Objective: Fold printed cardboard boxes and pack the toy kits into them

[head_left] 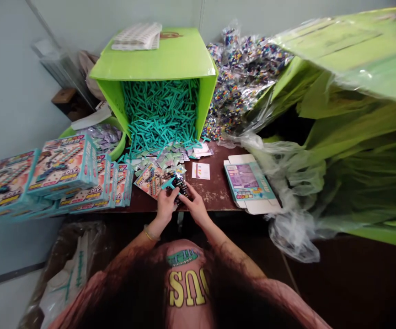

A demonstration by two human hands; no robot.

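At the front edge of the table both my hands are close together. My left hand (166,202) is closed on a teal plastic piece (168,183) that sticks up past the fingertips. My right hand (195,204) pinches the edge of a clear bag of dark, multicoloured bits (180,182), and my left fingers touch the bag too. Under and left of them lies a printed leaflet (150,180). Just behind is a pile of small flat packets (163,157). A small white card (200,171) lies to the right of the bag.
A green box (153,59) on its side spills teal sticks (162,107). Printed boxes (64,160) are stacked left, by a green basin (120,148). An open carton (251,183) lies right, near a large plastic-lined green box (355,155). Bead bags (232,96) are heaped behind.
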